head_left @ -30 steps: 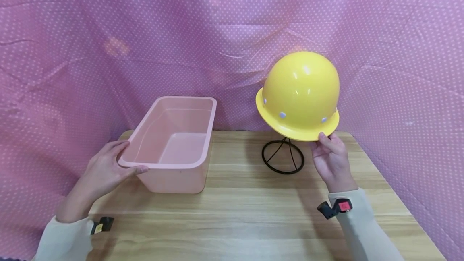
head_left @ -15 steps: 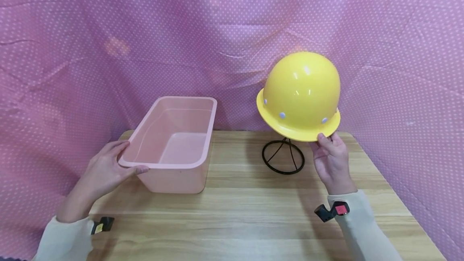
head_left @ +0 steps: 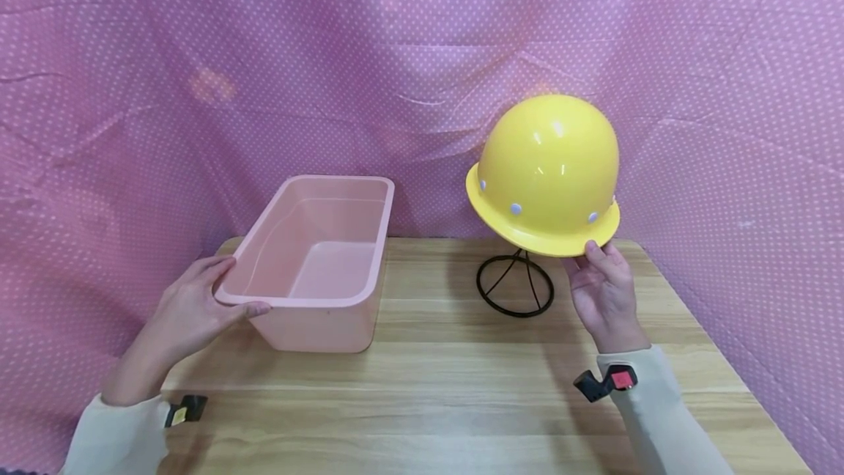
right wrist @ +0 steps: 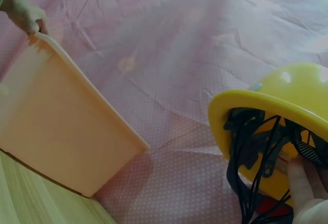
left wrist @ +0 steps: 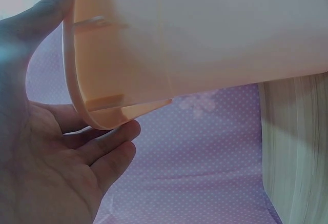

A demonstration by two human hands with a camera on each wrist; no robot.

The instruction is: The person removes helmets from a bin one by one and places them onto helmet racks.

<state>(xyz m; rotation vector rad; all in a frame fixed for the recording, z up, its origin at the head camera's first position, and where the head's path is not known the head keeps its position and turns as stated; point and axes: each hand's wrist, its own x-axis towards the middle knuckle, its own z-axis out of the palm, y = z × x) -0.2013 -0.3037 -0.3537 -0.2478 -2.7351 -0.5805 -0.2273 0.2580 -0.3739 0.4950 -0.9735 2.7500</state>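
Observation:
A yellow hard hat (head_left: 550, 167) tilts over a black wire stand (head_left: 521, 286), whose top is hidden beneath it. My right hand (head_left: 603, 292) pinches the hat's near right brim, thumb on the outside and fingers underneath. Inside the hat, the right wrist view shows a dark harness (right wrist: 251, 137) and hanging cords. Whether the hat touches the stand I cannot tell. On the left stands a pink plastic bin (head_left: 319, 325) with nothing inside. My left hand (head_left: 187, 310) grips its near left corner; in the left wrist view the fingertips (left wrist: 115, 155) lie under the rim.
Both items are near the back edge of a wooden table (head_left: 435, 402). Behind and beside it hangs a pink dotted cloth (head_left: 422, 57). A small black camera (head_left: 603, 383) is strapped to the right wrist, another camera (head_left: 187, 410) to the left.
The hard hat shifts very slightly to the right, and my right thumb moves a little along the brim. My left hand, the bin and the stand stay where they were.

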